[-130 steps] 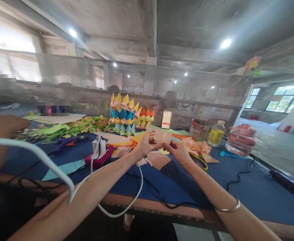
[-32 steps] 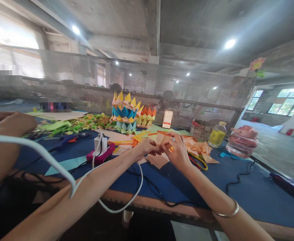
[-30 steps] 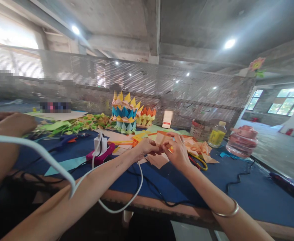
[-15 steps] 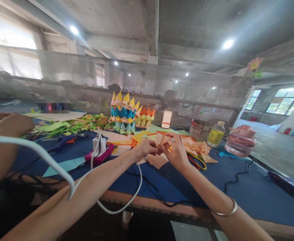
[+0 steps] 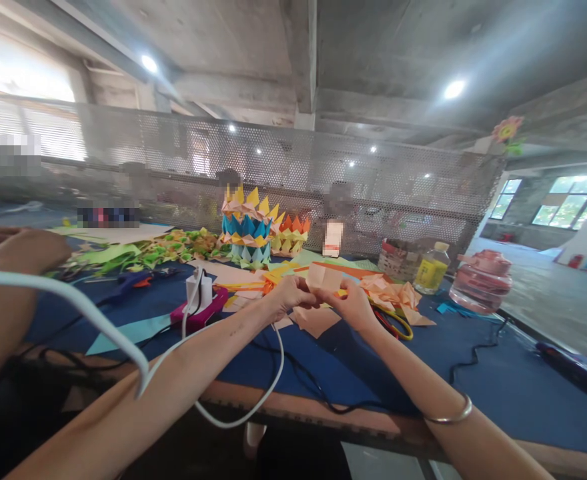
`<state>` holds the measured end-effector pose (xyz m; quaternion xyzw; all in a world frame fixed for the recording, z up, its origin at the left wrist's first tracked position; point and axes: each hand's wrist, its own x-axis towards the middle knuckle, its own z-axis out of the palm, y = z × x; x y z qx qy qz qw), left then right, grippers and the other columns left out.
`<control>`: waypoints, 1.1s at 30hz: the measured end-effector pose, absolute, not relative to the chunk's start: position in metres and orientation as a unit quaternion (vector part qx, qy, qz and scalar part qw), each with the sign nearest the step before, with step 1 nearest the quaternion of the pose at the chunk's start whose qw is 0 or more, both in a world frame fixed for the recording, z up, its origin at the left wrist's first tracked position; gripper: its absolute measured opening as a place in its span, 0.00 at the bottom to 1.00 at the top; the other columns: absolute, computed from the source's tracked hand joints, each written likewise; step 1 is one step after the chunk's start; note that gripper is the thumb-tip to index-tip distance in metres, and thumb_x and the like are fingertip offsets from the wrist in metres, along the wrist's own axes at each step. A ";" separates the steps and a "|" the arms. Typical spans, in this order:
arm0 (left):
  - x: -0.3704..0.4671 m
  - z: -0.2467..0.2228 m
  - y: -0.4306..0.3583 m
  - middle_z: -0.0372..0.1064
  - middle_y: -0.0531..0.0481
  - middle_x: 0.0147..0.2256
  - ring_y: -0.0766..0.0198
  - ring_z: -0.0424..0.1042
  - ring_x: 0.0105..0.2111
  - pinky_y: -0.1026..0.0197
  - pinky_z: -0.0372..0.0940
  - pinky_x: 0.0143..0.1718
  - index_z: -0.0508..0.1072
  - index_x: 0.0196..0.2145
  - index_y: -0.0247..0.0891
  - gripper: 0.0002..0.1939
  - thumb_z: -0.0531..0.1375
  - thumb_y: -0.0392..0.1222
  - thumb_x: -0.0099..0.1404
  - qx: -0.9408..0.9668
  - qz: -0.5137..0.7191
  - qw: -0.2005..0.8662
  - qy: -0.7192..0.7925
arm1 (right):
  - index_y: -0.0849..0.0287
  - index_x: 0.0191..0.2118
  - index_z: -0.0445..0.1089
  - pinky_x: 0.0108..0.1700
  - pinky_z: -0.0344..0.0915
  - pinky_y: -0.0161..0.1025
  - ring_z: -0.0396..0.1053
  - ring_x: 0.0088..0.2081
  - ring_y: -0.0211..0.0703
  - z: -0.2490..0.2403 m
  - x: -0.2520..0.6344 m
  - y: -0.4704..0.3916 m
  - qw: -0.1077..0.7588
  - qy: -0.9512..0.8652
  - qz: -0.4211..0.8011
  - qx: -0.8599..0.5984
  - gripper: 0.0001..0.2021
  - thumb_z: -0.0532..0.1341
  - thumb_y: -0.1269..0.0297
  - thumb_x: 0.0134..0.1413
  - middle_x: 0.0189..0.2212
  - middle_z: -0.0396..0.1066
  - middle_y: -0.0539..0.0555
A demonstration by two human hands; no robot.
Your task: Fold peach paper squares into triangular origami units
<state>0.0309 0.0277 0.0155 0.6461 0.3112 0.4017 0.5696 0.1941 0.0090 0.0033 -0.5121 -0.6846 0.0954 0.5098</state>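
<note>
Between my hands, above the middle of the table, is a small peach sheet of paper (image 5: 322, 276) with creases. My left hand (image 5: 293, 295) pinches its left lower edge. My right hand (image 5: 354, 304) grips the lower right part with thumb and fingers. Another peach paper piece (image 5: 315, 320) lies on the blue table just below my hands. To the right is a heap of folded peach paper pieces (image 5: 391, 291). Behind the hands stands a layered paper crown (image 5: 247, 230) of yellow, blue and pale green points.
A magenta power strip (image 5: 199, 310) with a white plug sits left of my hands; a white cable (image 5: 279, 373) loops over my left forearm. Scissors with yellow handles (image 5: 398, 325), a yellow-labelled bottle (image 5: 431, 268) and a pink jug (image 5: 480, 283) are at right. Another person's hand (image 5: 28, 250) is far left.
My right hand has lowered and turned, its fingers now beneath the paper's edge. More of the peach paper shows, raised above the fingers. My left hand has hardly moved.
</note>
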 end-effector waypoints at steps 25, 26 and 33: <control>0.033 0.009 0.032 0.70 0.49 0.21 0.69 0.67 0.22 0.66 0.59 0.27 0.72 0.21 0.32 0.12 0.66 0.44 0.43 0.664 0.419 0.552 0.281 | 0.63 0.26 0.73 0.36 0.63 0.38 0.69 0.30 0.42 0.014 0.184 -0.002 0.584 -0.595 0.326 -0.446 0.14 0.67 0.57 0.34 0.25 0.74 0.54; 0.033 0.010 0.032 0.70 0.49 0.21 0.69 0.66 0.22 0.66 0.59 0.27 0.72 0.21 0.32 0.12 0.66 0.45 0.43 0.664 0.422 0.552 0.276 | 0.63 0.28 0.73 0.35 0.63 0.38 0.69 0.29 0.42 0.014 0.184 -0.003 0.582 -0.595 0.328 -0.448 0.14 0.66 0.56 0.35 0.26 0.74 0.54; 0.033 0.009 0.033 0.70 0.49 0.21 0.68 0.67 0.23 0.66 0.60 0.27 0.72 0.21 0.32 0.12 0.65 0.45 0.45 0.686 0.416 0.530 0.276 | 0.63 0.24 0.73 0.35 0.63 0.37 0.69 0.28 0.42 0.016 0.182 -0.006 0.579 -0.611 0.315 -0.439 0.12 0.65 0.57 0.38 0.24 0.74 0.53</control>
